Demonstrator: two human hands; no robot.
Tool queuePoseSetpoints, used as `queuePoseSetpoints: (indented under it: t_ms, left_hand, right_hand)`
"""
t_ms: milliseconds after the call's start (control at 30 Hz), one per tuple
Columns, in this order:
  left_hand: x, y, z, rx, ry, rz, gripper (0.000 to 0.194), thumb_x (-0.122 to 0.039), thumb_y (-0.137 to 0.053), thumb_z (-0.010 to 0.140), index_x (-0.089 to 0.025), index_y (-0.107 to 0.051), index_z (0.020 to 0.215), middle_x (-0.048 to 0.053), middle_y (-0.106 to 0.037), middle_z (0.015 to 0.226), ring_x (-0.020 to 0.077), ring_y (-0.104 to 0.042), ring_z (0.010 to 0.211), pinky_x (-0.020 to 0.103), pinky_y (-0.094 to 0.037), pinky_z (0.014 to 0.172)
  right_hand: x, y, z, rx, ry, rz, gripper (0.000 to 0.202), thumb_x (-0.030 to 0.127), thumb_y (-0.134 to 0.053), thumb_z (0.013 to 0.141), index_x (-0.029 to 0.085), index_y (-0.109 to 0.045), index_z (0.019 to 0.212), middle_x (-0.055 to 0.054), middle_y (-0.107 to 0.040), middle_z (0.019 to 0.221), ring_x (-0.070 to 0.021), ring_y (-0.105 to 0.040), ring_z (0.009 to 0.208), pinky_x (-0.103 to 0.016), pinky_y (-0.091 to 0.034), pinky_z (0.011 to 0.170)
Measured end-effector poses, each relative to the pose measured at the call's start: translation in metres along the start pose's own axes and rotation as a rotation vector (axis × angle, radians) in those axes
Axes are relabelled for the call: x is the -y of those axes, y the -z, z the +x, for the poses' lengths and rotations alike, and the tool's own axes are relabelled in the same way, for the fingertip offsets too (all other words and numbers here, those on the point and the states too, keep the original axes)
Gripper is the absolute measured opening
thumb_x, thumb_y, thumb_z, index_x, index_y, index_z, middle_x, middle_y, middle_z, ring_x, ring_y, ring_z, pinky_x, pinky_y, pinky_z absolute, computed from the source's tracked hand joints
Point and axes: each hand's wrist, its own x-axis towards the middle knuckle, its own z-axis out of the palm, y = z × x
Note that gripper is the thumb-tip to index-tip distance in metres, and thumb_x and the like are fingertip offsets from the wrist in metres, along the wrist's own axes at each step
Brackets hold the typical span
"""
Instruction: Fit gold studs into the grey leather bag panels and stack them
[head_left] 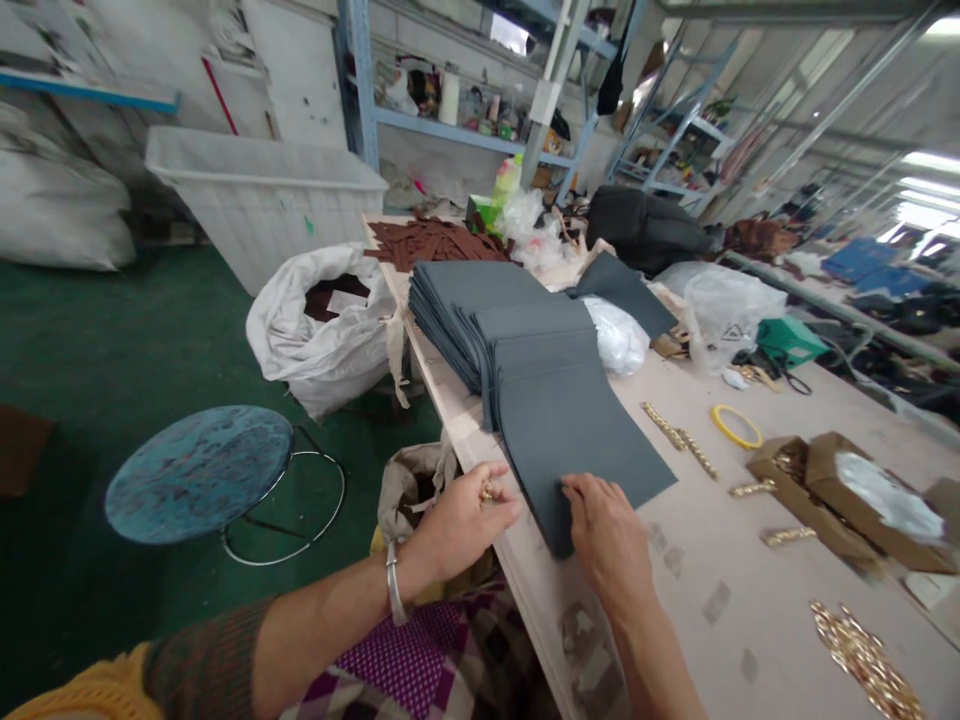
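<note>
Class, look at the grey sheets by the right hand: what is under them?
The grey sheets lie on the pale tabletop, which shows along their edges. The surface directly beneath is covered, so anything lying flat there cannot be seen.

A stool (pixel 199 475) and a bin (pixel 277 210) are being borne by the green floor (pixel 202 330); clutter (pixel 487 110) is being held by a blue shelf (pixel 450 130), and light is being shed by ceiling lamps (pixel 930 162).
</note>
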Motion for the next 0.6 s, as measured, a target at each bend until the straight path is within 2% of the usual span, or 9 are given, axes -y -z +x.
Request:
queuePoseSetpoints:
  t_ms: [67, 133, 233, 300, 333, 400, 500, 600]
  left_hand:
    - [0.0, 0.002, -0.004, -0.007, 0.011, -0.008, 0.054, -0.031, -0.059, 0.078, -0.011, -0.046, 0.126, 0.005, -0.065, 0.098, 0.0148, -0.058, 0.08, 0.029, -0.044, 0.074]
    - [0.0, 0.002, -0.01, -0.003, 0.028, -0.013, 0.05, -0.03, -0.062, 0.076, -0.014, -0.049, 0.121, 0.001, -0.063, 0.091, 0.0141, -0.057, 0.077, 0.028, -0.043, 0.073]
    - [0.005, -0.002, -0.022, 0.029, 0.078, -0.023, 0.032, -0.033, -0.064, 0.076, -0.017, -0.054, 0.103, -0.006, -0.055, 0.073, 0.0112, -0.05, 0.063, 0.026, -0.04, 0.062]
    - [0.013, -0.004, -0.031, 0.06, 0.112, -0.034, 0.02, -0.033, -0.064, 0.077, -0.019, -0.055, 0.088, -0.007, -0.052, 0.068, 0.0103, -0.047, 0.06, 0.025, -0.037, 0.059]
    - [0.018, -0.005, -0.037, 0.073, 0.127, -0.04, 0.018, -0.034, -0.064, 0.078, -0.019, -0.054, 0.082, -0.007, -0.051, 0.066, 0.0101, -0.046, 0.06, 0.025, -0.036, 0.058]
    - [0.027, -0.007, -0.048, 0.085, 0.16, -0.053, 0.021, -0.035, -0.063, 0.079, -0.019, -0.051, 0.075, -0.008, -0.049, 0.064, 0.0095, -0.043, 0.06, 0.024, -0.034, 0.058]
    - [0.034, -0.009, -0.064, 0.113, 0.207, -0.095, 0.024, -0.038, -0.066, 0.079, -0.018, -0.053, 0.083, -0.008, -0.051, 0.065, 0.0092, -0.044, 0.06, 0.024, -0.035, 0.058]
    - [0.026, -0.013, -0.069, 0.18, 0.204, -0.186, 0.031, -0.04, -0.067, 0.079, -0.017, -0.055, 0.095, -0.003, -0.06, 0.074, 0.0111, -0.053, 0.066, 0.026, -0.041, 0.063]
  right_hand:
    - [-0.002, 0.007, -0.016, 0.093, -0.005, -0.008, 0.027, 0.021, -0.039, 0.092, 0.017, -0.065, 0.09, -0.009, -0.07, 0.087, -0.0237, -0.061, 0.082, -0.035, -0.044, 0.077]
    - [-0.001, 0.021, -0.039, 0.233, -0.053, 0.062, 0.025, 0.022, -0.041, 0.091, 0.019, -0.065, 0.088, -0.007, -0.07, 0.087, -0.0218, -0.062, 0.082, -0.033, -0.044, 0.075]
    - [0.0, 0.047, -0.076, 0.539, -0.13, 0.243, 0.02, 0.02, -0.048, 0.086, 0.023, -0.068, 0.084, -0.001, -0.071, 0.081, -0.0172, -0.064, 0.076, -0.027, -0.045, 0.068]
    - [-0.002, 0.061, -0.095, 0.677, -0.203, 0.386, 0.018, 0.019, -0.053, 0.081, 0.024, -0.071, 0.081, 0.001, -0.071, 0.079, -0.0155, -0.065, 0.075, -0.025, -0.046, 0.067]
    - [-0.003, 0.064, -0.101, 0.684, -0.247, 0.45, 0.018, 0.021, -0.054, 0.081, 0.025, -0.072, 0.081, 0.001, -0.071, 0.08, -0.0155, -0.065, 0.076, -0.024, -0.046, 0.068]
    - [-0.007, 0.065, -0.11, 0.597, -0.341, 0.552, 0.02, 0.029, -0.055, 0.083, 0.024, -0.074, 0.084, -0.002, -0.071, 0.083, -0.0167, -0.066, 0.078, -0.025, -0.049, 0.07]
    - [-0.014, 0.053, -0.11, 0.397, -0.486, 0.658, 0.029, 0.041, -0.056, 0.083, 0.021, -0.074, 0.092, -0.004, -0.07, 0.079, -0.0173, -0.064, 0.07, -0.027, -0.052, 0.063]
    - [-0.016, 0.04, -0.099, 0.292, -0.605, 0.793, 0.033, 0.045, -0.063, 0.077, 0.016, -0.071, 0.088, -0.004, -0.067, 0.069, -0.0151, -0.061, 0.06, -0.026, -0.053, 0.058]
